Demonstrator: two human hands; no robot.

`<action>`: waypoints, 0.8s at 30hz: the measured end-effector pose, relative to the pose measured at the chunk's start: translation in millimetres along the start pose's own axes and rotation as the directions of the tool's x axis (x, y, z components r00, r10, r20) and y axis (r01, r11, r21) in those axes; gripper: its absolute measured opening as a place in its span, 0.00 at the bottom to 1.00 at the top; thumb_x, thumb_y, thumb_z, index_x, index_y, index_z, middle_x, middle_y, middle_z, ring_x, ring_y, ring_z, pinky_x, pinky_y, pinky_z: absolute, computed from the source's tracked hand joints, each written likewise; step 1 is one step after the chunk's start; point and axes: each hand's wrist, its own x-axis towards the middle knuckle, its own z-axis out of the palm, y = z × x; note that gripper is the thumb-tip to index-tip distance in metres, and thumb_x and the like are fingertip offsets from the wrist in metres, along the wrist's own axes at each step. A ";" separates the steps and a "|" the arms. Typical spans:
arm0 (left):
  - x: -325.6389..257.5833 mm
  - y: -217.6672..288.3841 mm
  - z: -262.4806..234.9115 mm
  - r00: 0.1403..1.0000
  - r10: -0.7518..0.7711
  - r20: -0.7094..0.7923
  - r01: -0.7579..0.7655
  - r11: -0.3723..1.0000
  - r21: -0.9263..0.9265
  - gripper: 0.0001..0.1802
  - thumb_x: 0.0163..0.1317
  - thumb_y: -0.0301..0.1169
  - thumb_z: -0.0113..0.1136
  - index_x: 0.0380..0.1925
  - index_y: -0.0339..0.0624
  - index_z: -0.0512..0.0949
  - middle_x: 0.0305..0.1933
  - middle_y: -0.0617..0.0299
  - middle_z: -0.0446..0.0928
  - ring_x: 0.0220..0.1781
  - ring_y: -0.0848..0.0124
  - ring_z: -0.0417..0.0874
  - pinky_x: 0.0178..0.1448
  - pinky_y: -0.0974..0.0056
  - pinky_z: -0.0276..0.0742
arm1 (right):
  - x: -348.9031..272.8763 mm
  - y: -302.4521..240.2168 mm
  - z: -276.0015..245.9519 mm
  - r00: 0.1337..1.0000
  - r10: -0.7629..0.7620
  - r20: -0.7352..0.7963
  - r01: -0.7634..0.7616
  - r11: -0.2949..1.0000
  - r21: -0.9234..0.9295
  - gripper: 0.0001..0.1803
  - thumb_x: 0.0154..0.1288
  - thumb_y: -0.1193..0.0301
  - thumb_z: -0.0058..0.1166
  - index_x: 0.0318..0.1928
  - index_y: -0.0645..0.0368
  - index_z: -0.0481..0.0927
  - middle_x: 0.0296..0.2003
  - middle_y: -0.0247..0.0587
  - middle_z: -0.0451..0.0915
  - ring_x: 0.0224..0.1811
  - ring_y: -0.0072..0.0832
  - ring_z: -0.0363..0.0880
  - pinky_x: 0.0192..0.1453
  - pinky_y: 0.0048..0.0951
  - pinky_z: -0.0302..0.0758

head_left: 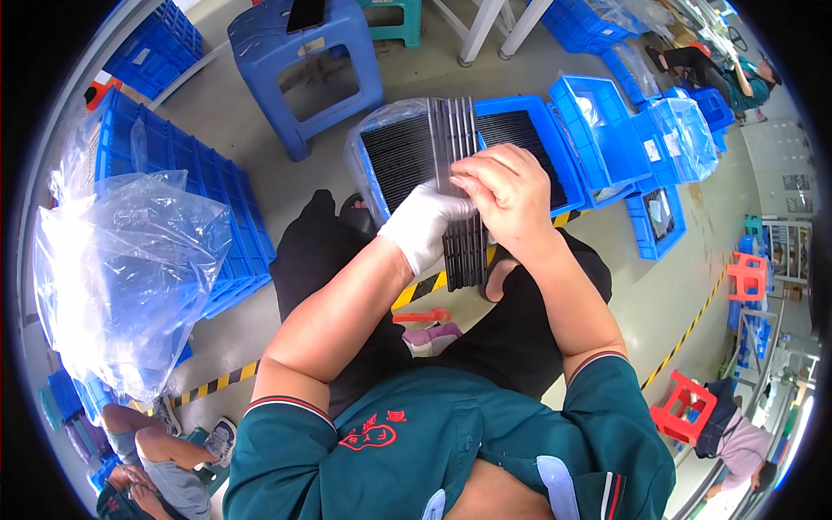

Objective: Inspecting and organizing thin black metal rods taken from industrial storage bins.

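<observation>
My left hand (425,224), in a white glove, is wrapped round a bundle of long, thin black strips (465,256) held upright over my lap. My bare right hand (510,191) is closed in a pinch against the bundle's upper part. Whatever lies between its fingertips is hidden. Just beyond, a blue crate (565,160) lined with clear plastic holds rows of similar black strips (399,165).
Stacked blue crates (208,208) under a clear plastic bag (130,269) stand at left. A blue stool (299,52) carries a flat black object. More blue crates (607,121) sit at right. Red stools (685,407) and other people are farther off. Striped tape marks the floor.
</observation>
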 end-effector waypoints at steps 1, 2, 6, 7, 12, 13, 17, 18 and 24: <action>-1.2 1.2 1.1 1.000 -0.003 0.028 0.002 1.000 0.022 0.12 0.59 0.20 0.57 0.44 0.38 0.76 0.40 0.61 0.78 0.42 0.71 0.82 0.48 0.65 0.79 | -0.3 1.7 1.4 1.000 0.000 0.007 0.000 1.000 -0.013 0.06 0.47 0.72 0.67 0.27 0.54 0.81 0.26 0.34 0.78 0.30 0.34 0.77 0.36 0.33 0.74; -2.6 2.7 2.2 1.000 -0.003 0.029 0.003 1.000 0.022 0.12 0.59 0.20 0.57 0.44 0.38 0.76 0.40 0.61 0.78 0.42 0.71 0.82 0.48 0.65 0.79 | -0.2 2.7 2.0 1.000 -0.001 0.015 0.001 1.000 -0.026 0.06 0.47 0.72 0.67 0.27 0.54 0.81 0.26 0.34 0.78 0.30 0.34 0.77 0.36 0.33 0.74; -3.1 3.8 3.4 0.999 -0.051 0.006 0.051 0.997 -0.065 0.12 0.60 0.20 0.56 0.45 0.38 0.76 0.41 0.61 0.79 0.42 0.71 0.82 0.47 0.65 0.79 | 1.7 -1.8 -3.6 0.999 0.003 -0.048 -0.003 1.000 -0.009 0.06 0.47 0.72 0.67 0.27 0.54 0.82 0.26 0.34 0.79 0.29 0.34 0.76 0.36 0.34 0.74; -2.0 2.2 3.4 0.999 -0.050 -0.008 0.050 0.995 -0.082 0.12 0.60 0.19 0.55 0.45 0.38 0.76 0.41 0.61 0.79 0.42 0.70 0.82 0.47 0.65 0.79 | 3.9 -6.5 -8.1 0.998 0.033 -0.059 -0.032 0.999 0.026 0.07 0.47 0.73 0.68 0.28 0.56 0.83 0.26 0.35 0.80 0.29 0.34 0.77 0.36 0.33 0.74; -3.8 5.1 6.8 0.997 -0.072 -0.025 0.069 0.994 -0.083 0.14 0.61 0.19 0.55 0.47 0.38 0.75 0.41 0.60 0.78 0.43 0.69 0.82 0.47 0.64 0.80 | 1.1 -3.2 -1.8 0.968 0.252 -0.018 -0.241 0.942 0.233 0.07 0.47 0.76 0.68 0.29 0.59 0.83 0.26 0.38 0.80 0.31 0.34 0.79 0.35 0.30 0.75; -5.4 5.8 8.4 0.996 -0.083 -0.018 0.082 0.993 -0.086 0.14 0.61 0.19 0.55 0.47 0.38 0.75 0.41 0.60 0.79 0.43 0.69 0.82 0.47 0.63 0.80 | 1.1 -3.2 -1.6 0.967 0.256 -0.012 -0.246 0.942 0.228 0.07 0.47 0.77 0.68 0.29 0.59 0.83 0.27 0.38 0.81 0.31 0.34 0.79 0.36 0.30 0.75; -3.5 2.8 8.2 0.998 -0.058 -0.012 0.057 0.994 -0.090 0.13 0.61 0.19 0.54 0.46 0.38 0.75 0.41 0.60 0.78 0.42 0.69 0.82 0.47 0.63 0.81 | 0.9 -1.3 -1.3 0.973 0.228 -0.029 -0.218 0.956 0.196 0.07 0.47 0.76 0.68 0.29 0.59 0.83 0.27 0.38 0.80 0.31 0.35 0.79 0.35 0.31 0.75; -3.3 2.4 7.7 0.998 -0.058 -0.013 0.057 0.994 -0.090 0.13 0.61 0.19 0.54 0.46 0.38 0.75 0.41 0.60 0.78 0.42 0.69 0.82 0.47 0.63 0.81 | 1.0 -1.3 -1.4 0.973 0.228 -0.029 -0.218 0.956 0.197 0.07 0.47 0.76 0.68 0.29 0.59 0.83 0.27 0.38 0.80 0.31 0.35 0.79 0.35 0.31 0.75; -1.8 0.0 3.5 1.000 -0.027 0.008 0.027 1.000 0.014 0.11 0.59 0.21 0.55 0.43 0.37 0.75 0.40 0.60 0.78 0.41 0.71 0.82 0.45 0.65 0.80 | -0.4 -3.7 1.6 0.998 0.059 0.013 -0.060 0.998 0.033 0.05 0.47 0.71 0.67 0.26 0.54 0.82 0.26 0.33 0.79 0.31 0.34 0.77 0.38 0.34 0.74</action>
